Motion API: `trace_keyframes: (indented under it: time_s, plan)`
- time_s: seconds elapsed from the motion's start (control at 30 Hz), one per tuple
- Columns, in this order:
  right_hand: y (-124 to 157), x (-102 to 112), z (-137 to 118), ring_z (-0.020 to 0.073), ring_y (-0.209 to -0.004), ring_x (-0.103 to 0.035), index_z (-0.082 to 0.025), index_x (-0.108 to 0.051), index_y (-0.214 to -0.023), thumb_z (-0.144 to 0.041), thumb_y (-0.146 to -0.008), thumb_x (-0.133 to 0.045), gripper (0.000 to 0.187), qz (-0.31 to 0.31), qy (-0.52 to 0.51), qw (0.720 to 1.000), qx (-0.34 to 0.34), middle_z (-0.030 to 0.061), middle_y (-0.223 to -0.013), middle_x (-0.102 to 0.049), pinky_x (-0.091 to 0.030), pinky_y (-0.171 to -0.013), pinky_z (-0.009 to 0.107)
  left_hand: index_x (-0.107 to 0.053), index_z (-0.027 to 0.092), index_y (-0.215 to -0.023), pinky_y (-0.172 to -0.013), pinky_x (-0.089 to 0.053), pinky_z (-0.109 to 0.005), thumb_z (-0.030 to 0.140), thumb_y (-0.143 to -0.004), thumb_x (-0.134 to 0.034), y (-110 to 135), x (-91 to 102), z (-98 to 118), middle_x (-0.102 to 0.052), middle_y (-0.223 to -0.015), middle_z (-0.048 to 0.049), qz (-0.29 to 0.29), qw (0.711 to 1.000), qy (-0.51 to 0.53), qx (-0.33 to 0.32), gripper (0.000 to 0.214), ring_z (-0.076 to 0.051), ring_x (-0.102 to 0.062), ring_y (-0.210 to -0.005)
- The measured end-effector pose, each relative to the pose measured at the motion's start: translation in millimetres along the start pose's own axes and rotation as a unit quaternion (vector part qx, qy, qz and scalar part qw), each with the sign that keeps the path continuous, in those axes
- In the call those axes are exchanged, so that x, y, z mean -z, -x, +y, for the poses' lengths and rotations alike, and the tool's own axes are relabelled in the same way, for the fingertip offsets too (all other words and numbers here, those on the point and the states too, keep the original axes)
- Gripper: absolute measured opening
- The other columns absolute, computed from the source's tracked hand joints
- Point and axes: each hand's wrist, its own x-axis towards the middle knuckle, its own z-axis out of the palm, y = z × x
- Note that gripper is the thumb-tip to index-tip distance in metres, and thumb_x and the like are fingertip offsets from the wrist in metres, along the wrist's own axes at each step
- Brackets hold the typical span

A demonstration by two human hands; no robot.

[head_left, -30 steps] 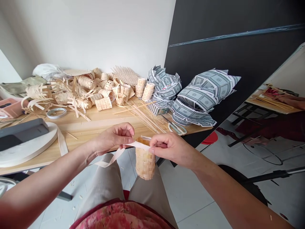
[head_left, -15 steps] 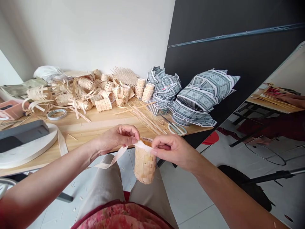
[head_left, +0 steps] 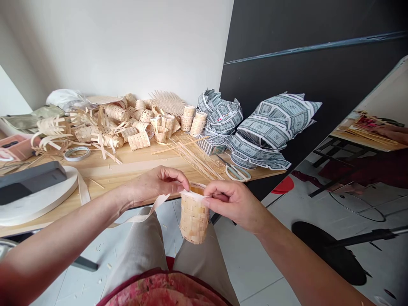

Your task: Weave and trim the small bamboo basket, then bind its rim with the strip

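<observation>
A small woven basket [head_left: 194,217] of pale strips hangs upright in front of me, above my lap. My right hand [head_left: 234,200] pinches its rim on the right side, fingers closed. My left hand [head_left: 159,183] pinches a pale ribbon-like strip [head_left: 149,211] against the rim's left side. The strip runs along the rim and trails down to the left over my knee.
The wooden table [head_left: 134,163] holds a heap of woven baskets and loose strips [head_left: 127,121], thin sticks [head_left: 194,155], scissors [head_left: 236,171], a tape roll [head_left: 76,153], patterned folded paper boxes [head_left: 264,127] and a white round board [head_left: 35,199] with a dark object on it. A black stool [head_left: 328,250] stands at the right.
My left hand has moved right, closer to the basket rim, so the stretch of strip between my hands has shortened and lies against the rim. The basket has turned slightly.
</observation>
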Motion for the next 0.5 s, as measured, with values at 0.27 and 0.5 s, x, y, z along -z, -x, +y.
trace_keyframes:
  time_s: [0.27, 0.5]
  plan:
    - [0, -6, -3, 0.0063, -0.047, -0.024, -0.017, -0.053, -0.058, -0.022, -0.071, -0.053, 0.014, 0.057, 0.086, 0.993, 0.061, -0.0078, -0.048, -0.025, -0.021, -0.045, 0.021, -0.062, 0.013, -0.076, -0.067, -0.039, -0.021, 0.025, -0.074, -0.062, 0, 3.9, -3, -0.052, -0.072, 0.0017, -0.004, 0.998, -0.037, -0.045, 0.012, -0.009, -0.048, -0.068]
    - [0, -10, -2, 0.0059, -0.046, -0.024, -0.016, -0.053, -0.057, -0.020, -0.071, -0.053, 0.015, 0.069, 0.115, 0.987, 0.084, -0.0077, -0.048, -0.024, -0.020, -0.044, 0.021, -0.070, 0.017, -0.070, -0.083, -0.038, -0.027, 0.020, -0.074, -0.064, 0, 10.6, 1, -0.052, -0.088, -0.0026, 0.060, 0.934, -0.306, -0.176, 0.007, -0.014, -0.051, -0.087]
